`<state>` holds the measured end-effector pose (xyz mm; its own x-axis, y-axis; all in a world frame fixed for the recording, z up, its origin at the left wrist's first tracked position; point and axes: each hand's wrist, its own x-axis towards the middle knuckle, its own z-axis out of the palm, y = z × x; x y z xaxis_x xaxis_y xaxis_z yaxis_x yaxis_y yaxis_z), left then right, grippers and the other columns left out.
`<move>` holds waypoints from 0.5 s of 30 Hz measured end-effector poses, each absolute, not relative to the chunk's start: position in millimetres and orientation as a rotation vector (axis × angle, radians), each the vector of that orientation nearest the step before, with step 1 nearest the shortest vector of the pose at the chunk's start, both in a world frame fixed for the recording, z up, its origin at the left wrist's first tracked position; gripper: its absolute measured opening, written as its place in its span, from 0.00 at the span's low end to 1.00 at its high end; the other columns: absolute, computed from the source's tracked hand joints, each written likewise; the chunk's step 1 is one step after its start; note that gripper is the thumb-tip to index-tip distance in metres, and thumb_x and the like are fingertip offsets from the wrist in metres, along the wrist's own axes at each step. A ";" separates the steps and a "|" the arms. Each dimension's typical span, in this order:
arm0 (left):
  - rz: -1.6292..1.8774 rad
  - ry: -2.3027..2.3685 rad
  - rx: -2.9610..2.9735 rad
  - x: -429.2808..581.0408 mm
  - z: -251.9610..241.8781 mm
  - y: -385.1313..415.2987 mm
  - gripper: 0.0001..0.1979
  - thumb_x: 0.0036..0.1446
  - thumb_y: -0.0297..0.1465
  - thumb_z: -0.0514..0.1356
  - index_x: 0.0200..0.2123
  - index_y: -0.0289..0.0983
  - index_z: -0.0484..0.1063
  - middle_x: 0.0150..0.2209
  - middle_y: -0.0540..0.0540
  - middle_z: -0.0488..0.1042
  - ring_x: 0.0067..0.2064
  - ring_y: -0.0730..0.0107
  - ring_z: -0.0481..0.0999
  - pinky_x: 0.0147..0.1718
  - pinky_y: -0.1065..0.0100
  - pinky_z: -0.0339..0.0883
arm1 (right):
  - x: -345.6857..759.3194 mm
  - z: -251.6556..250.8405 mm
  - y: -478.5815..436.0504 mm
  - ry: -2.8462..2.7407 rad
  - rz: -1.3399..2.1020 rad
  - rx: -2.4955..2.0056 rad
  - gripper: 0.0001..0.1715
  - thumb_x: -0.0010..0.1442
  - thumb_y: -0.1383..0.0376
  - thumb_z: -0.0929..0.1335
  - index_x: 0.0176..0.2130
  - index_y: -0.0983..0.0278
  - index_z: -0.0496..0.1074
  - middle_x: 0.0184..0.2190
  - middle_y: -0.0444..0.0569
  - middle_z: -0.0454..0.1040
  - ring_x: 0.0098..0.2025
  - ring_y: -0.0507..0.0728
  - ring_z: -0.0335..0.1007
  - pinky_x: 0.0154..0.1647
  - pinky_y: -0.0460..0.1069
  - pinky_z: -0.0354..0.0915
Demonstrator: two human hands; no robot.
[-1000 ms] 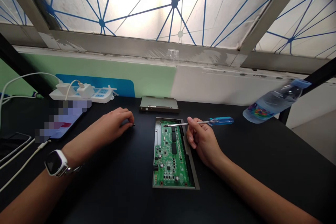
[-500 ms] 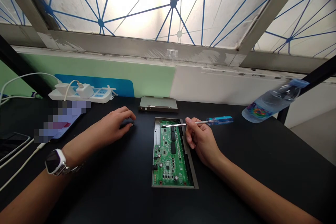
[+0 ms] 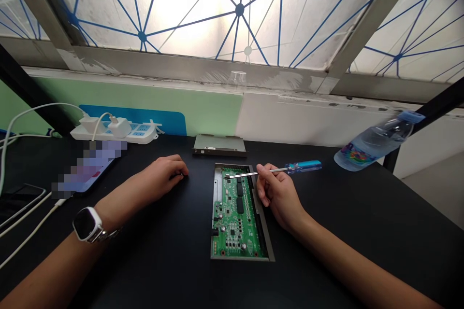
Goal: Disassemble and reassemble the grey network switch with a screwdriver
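One black counter [image 3: 326,256] carries all items, under a window w/ blue tape lines [image 3: 239,9]. Along the back edge, L to R: a white power strip [image 3: 145,135] w/ two plugged-in chargers, then a flat sheet-metal cover [image 3: 219,146]. Far R, a clear water bottle [image 3: 373,147] sits tilted. Far L, a pixelated phone [image 3: 90,169] lies w/ a white cable attached.

Ctr counter: green PCB [image 3: 236,217] seated in a metal tray [image 3: 217,188], long axis running front to back. Assy should be light and stiff, but board parts are fragile: grip tray side rims only, not components.

R hand [image 3: 279,198] is closed on the shaft of a screwdriver [image 3: 303,166] w/ blue handle, tip over the PCB's top L corner; contact not clear. L hand [image 3: 165,176] rests curled on counter, just L of tray, fingertips down. Cannot tell if it holds anything. Smartwatch [image 3: 87,224] on L wrist.
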<state>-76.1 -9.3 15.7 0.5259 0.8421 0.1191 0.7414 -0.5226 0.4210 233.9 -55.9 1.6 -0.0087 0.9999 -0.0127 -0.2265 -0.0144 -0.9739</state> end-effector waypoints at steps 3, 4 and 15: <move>0.428 1.310 2.452 -76.6 14.9 -9.1 0.12 0.60 0.28 0.55 0.36 0.39 0.80 0.39 0.42 0.79 0.38 0.61 0.81 0.41 0.62 0.74 | 234.1 1.1 -55.5 -1.051 1.322 -1.051 0.24 0.61 0.53 0.74 0.25 0.60 0.62 0.14 0.39 0.66 0.13 0.47 0.52 0.14 0.44 0.46; 0.416 1.311 2.453 -76.6 14.8 -9.4 0.12 0.61 0.29 0.55 0.37 0.39 0.80 0.40 0.42 0.78 0.38 0.61 0.81 0.41 0.62 0.74 | 235.2 1.3 -54.9 -1.055 1.314 -1.060 0.24 0.61 0.54 0.73 0.24 0.60 0.61 0.13 0.39 0.66 0.13 0.47 0.52 0.15 0.44 0.46; 0.620 1.262 2.604 -49.3 24.4 -31.8 0.15 0.69 0.35 0.55 0.55 0.41 0.73 0.58 0.39 0.72 0.56 0.53 0.75 0.55 0.51 0.71 | 279.1 20.0 -23.9 -1.325 1.215 -1.475 0.19 0.51 0.61 0.64 0.16 0.57 0.52 0.12 0.40 0.50 0.15 0.50 0.42 0.18 0.49 0.42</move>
